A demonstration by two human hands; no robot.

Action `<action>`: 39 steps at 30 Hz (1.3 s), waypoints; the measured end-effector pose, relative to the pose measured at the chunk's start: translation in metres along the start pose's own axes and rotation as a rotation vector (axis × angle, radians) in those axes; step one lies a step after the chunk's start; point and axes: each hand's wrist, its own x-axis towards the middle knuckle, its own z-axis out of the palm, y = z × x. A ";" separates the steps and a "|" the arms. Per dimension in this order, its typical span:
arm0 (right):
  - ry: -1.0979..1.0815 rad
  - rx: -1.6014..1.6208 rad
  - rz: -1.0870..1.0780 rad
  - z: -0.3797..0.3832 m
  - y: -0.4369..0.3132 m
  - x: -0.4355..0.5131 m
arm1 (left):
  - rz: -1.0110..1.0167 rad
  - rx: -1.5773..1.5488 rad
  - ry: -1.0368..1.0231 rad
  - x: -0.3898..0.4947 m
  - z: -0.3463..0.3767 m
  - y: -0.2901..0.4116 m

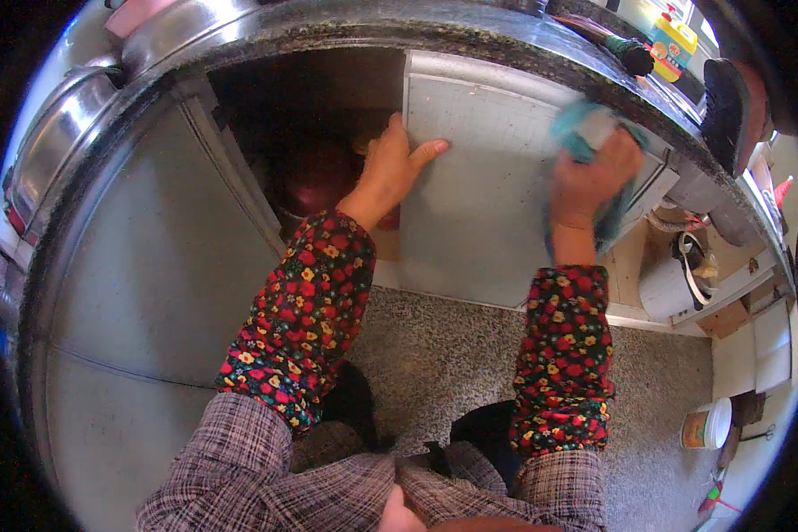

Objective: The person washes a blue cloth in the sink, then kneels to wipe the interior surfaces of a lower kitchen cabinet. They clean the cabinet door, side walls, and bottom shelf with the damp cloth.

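My left hand [391,173] grips the left edge of a grey cabinet door [479,179], thumb on its front face and the other fingers at or behind the edge. In my right hand [595,176] is a teal cloth [575,133], pressed to the upper right part of the same door; hand and cloth are blurred. Left of the door the cupboard gapes dark, with a dark red rounded vessel [312,183] inside, partly hidden by my left forearm. Floral sleeve covers sheathe both forearms.
A stone countertop edge [346,36] curves above the door. Metal basins [66,139] stand on it at left, a yellow bottle [673,46] at upper right. A lidded pot [671,272] sits in the open cupboard at right. On the speckled floor [432,352] is a white bucket [708,424].
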 end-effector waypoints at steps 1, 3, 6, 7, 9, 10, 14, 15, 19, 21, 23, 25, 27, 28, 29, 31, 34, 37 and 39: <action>-0.001 0.029 -0.030 0.008 -0.014 -0.001 | -0.027 -0.020 -0.001 -0.001 0.000 0.004; -0.072 0.243 -0.050 0.026 -0.049 0.006 | -0.022 0.001 -0.024 0.000 0.003 0.019; -0.182 0.258 -0.112 0.047 -0.126 0.031 | 0.111 0.115 -0.044 0.005 0.009 0.004; -0.154 0.277 -0.164 0.054 -0.144 0.031 | 0.175 0.167 -0.046 0.005 0.015 -0.013; -0.155 0.332 -0.188 0.066 -0.156 0.033 | 0.182 0.125 0.012 0.007 0.027 -0.034; -0.156 0.362 -0.202 0.067 -0.159 0.034 | 0.165 0.106 0.008 0.006 0.026 -0.037; -0.214 0.388 -0.280 0.052 -0.125 0.028 | 0.059 0.261 -0.047 0.010 0.008 -0.048; -0.297 0.283 -0.263 0.046 -0.099 0.019 | 0.053 0.130 -0.040 0.008 0.008 -0.038; 0.009 -0.120 0.051 0.004 0.033 -0.019 | 0.070 -0.065 -0.013 0.000 0.016 -0.013; 0.023 -0.166 0.102 -0.013 0.069 -0.016 | 0.053 -0.074 -0.021 0.000 0.018 -0.006; 0.139 -0.094 0.076 0.009 0.051 -0.024 | 0.024 -0.094 -0.018 -0.003 0.016 -0.005; 0.154 0.064 -0.001 0.028 0.012 -0.029 | 0.001 -0.141 -0.030 -0.004 0.014 -0.005; 0.001 0.230 -0.123 0.040 -0.050 -0.019 | -0.021 -0.195 -0.063 -0.003 0.013 -0.008; -0.108 0.271 -0.191 0.042 -0.072 -0.005 | -0.023 -0.178 -0.076 -0.004 0.011 -0.012; -0.074 0.287 -0.198 0.046 -0.075 0.004 | -0.025 -0.180 -0.096 -0.003 0.015 -0.015; -0.040 0.343 -0.190 0.057 -0.080 0.008 | -0.053 -0.203 -0.101 -0.011 0.018 -0.030; -0.198 0.334 -0.375 0.059 -0.060 -0.004 | -0.212 -0.284 0.035 -0.037 0.011 -0.067; -0.435 0.526 -0.418 0.067 -0.072 -0.044 | -0.504 -0.696 0.329 -0.074 0.009 -0.093; -0.488 0.626 -0.361 0.068 -0.074 -0.099 | -0.604 -0.684 0.371 -0.097 0.014 -0.093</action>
